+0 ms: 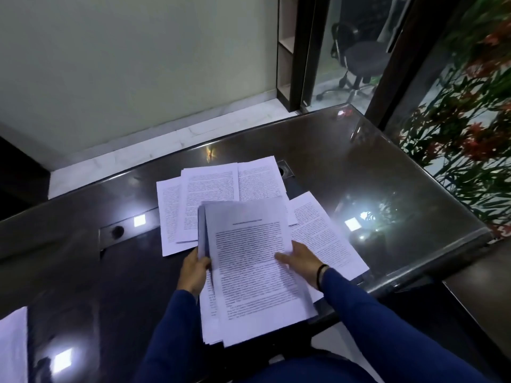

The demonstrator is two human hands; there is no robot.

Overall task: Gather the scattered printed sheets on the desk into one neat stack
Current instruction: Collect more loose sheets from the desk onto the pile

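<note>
Stray sheet (12,346): lies at the desk's near-left corner, well apart from both hands — the left is nearer.
Left hand (195,268): fingers curled round the left edge of the gathered stack (249,272), gripping it.
Gathered stack: raised over the near edge of the desk (359,150), long axis running away from the person, sheets still uneven.
Far sheets (210,200): three or so overlapping, just beyond the stack toward the far edge — straight ahead of the grip.
Right hand (300,262): thumb on top of the stack, fingers beneath, pinching its right edge.
Right sheet (326,239): flat, partly under the stack; right hand nearest.
</note>
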